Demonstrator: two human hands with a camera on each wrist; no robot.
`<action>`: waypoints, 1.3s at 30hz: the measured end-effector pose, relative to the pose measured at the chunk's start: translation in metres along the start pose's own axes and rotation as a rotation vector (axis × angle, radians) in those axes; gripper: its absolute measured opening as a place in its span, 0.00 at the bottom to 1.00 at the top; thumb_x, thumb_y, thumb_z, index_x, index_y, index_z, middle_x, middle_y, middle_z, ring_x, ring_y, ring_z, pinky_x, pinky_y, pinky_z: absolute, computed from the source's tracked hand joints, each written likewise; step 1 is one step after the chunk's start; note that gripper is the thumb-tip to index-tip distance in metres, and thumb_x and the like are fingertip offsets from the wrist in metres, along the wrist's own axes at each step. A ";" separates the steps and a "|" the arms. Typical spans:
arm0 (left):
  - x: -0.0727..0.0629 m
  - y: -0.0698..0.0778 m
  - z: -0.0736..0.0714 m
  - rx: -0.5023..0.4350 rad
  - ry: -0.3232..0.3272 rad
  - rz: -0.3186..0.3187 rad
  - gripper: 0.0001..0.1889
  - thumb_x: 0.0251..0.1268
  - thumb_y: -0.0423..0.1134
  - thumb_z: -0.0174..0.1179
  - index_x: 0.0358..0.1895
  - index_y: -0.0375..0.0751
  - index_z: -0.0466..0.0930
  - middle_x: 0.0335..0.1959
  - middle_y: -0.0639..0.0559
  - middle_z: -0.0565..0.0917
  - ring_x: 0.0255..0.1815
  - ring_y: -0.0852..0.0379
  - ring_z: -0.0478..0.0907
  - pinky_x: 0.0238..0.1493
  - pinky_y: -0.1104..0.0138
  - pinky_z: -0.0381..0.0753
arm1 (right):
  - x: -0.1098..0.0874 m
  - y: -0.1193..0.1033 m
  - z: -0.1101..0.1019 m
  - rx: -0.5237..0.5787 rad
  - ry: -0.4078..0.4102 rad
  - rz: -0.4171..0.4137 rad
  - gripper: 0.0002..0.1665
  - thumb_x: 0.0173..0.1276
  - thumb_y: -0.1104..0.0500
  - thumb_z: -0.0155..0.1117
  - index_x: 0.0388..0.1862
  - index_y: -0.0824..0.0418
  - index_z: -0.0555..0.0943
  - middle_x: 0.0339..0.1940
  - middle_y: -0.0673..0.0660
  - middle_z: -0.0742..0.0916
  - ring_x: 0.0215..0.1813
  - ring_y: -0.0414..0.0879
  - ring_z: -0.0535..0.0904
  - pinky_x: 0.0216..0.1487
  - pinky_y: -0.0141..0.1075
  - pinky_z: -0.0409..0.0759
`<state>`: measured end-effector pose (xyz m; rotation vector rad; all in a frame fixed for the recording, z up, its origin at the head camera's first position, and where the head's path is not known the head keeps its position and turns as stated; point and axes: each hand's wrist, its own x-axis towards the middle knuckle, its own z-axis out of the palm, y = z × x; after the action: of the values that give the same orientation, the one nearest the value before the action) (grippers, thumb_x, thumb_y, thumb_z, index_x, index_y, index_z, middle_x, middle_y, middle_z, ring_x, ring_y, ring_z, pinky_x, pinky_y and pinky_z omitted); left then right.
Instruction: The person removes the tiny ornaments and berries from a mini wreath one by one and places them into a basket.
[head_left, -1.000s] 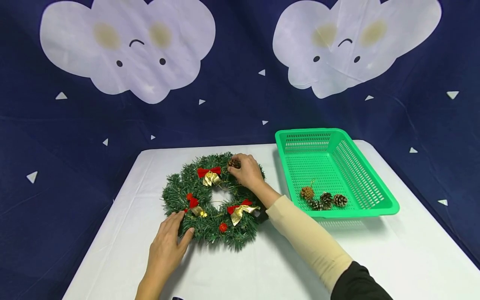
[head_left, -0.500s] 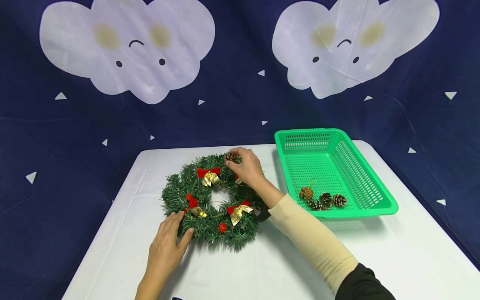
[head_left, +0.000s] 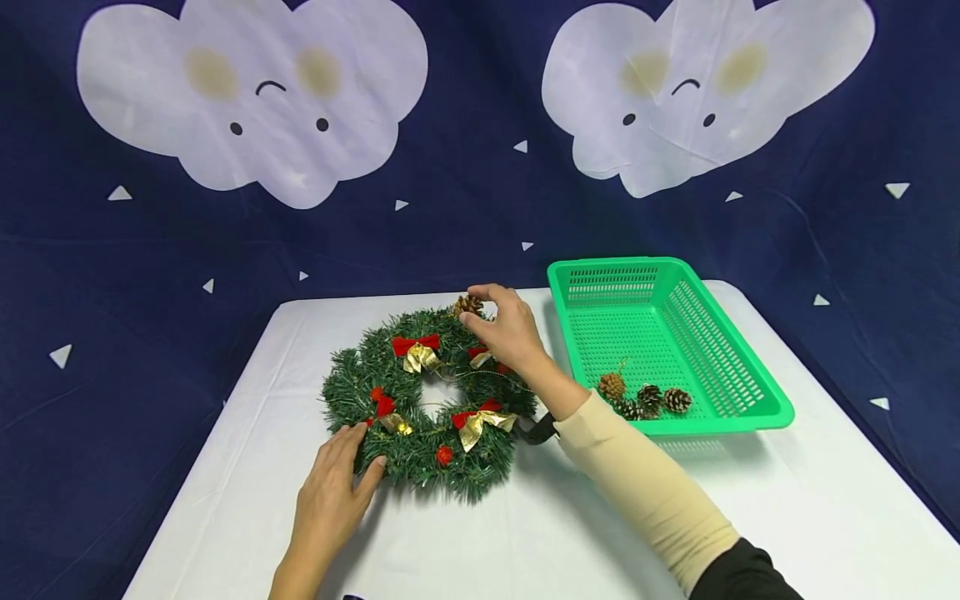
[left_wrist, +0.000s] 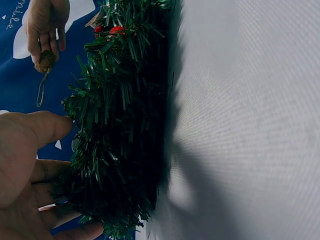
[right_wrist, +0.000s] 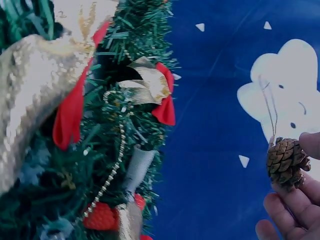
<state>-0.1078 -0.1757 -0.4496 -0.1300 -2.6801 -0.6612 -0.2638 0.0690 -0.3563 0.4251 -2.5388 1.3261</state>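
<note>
A green Christmas wreath (head_left: pixel 423 400) lies on the table, decorated with red-and-gold bows (head_left: pixel 480 421) and red berries (head_left: pixel 444 456). My left hand (head_left: pixel 330 496) rests at its near left edge, with thumb and fingers spread against the tinsel. Over the far right part of the wreath, my right hand (head_left: pixel 512 332) pinches a brown pine cone (right_wrist: pixel 285 162) between thumb and fingers. A thin cord loop (right_wrist: pixel 272 107) extends from the cone's end in the right wrist view. The left wrist view shows the same cone (left_wrist: pixel 45 61) above the level of the wreath.
A green plastic basket (head_left: pixel 750 367) stands right of the wreath, with several pine cones (head_left: pixel 648 400) in its near left corner. A beaded gold string (right_wrist: pixel 107 182) crosses the wreath. Behind the white table (head_left: pixel 600 533) hangs a dark blue cloth (head_left: pixel 465 242) with clouds.
My right hand has lifted the pine cone up and away from the wreath, towards its far edge. A red-and-gold bow beneath that hand has come into sight. My left hand stays in place.
</note>
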 end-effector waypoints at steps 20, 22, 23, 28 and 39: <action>0.000 0.000 0.000 -0.001 0.003 0.008 0.30 0.61 0.46 0.61 0.64 0.35 0.70 0.62 0.37 0.75 0.65 0.41 0.68 0.56 0.43 0.74 | -0.023 0.013 -0.054 0.083 0.158 -0.043 0.25 0.61 0.55 0.67 0.58 0.59 0.77 0.57 0.59 0.81 0.64 0.55 0.73 0.65 0.52 0.70; 0.000 0.000 0.000 -0.001 0.006 0.011 0.30 0.61 0.46 0.62 0.64 0.34 0.70 0.62 0.37 0.75 0.65 0.41 0.68 0.56 0.43 0.75 | -0.026 0.015 -0.059 0.085 0.165 -0.023 0.26 0.62 0.55 0.67 0.59 0.58 0.77 0.58 0.59 0.81 0.65 0.55 0.72 0.66 0.52 0.69; 0.000 0.000 0.000 -0.001 0.007 0.013 0.30 0.61 0.46 0.62 0.64 0.34 0.70 0.61 0.37 0.75 0.65 0.41 0.68 0.55 0.43 0.75 | -0.027 0.017 -0.061 0.084 0.168 -0.014 0.26 0.62 0.55 0.67 0.59 0.58 0.77 0.59 0.58 0.80 0.65 0.55 0.72 0.66 0.52 0.69; 0.000 0.000 0.000 -0.003 0.016 0.019 0.30 0.61 0.45 0.62 0.63 0.34 0.70 0.61 0.37 0.76 0.65 0.41 0.68 0.55 0.43 0.75 | -0.035 0.026 -0.071 0.075 0.191 0.018 0.26 0.61 0.53 0.67 0.59 0.57 0.77 0.59 0.57 0.80 0.66 0.54 0.72 0.66 0.50 0.70; 0.000 0.000 -0.001 -0.009 0.017 0.017 0.29 0.61 0.45 0.62 0.63 0.34 0.70 0.61 0.37 0.76 0.65 0.41 0.68 0.56 0.43 0.74 | -0.053 0.044 -0.090 0.100 0.228 0.039 0.27 0.60 0.54 0.68 0.59 0.57 0.77 0.59 0.58 0.81 0.66 0.54 0.71 0.64 0.52 0.72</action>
<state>-0.1075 -0.1757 -0.4490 -0.1490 -2.6574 -0.6662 -0.2229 0.1746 -0.3579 0.2280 -2.3133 1.4310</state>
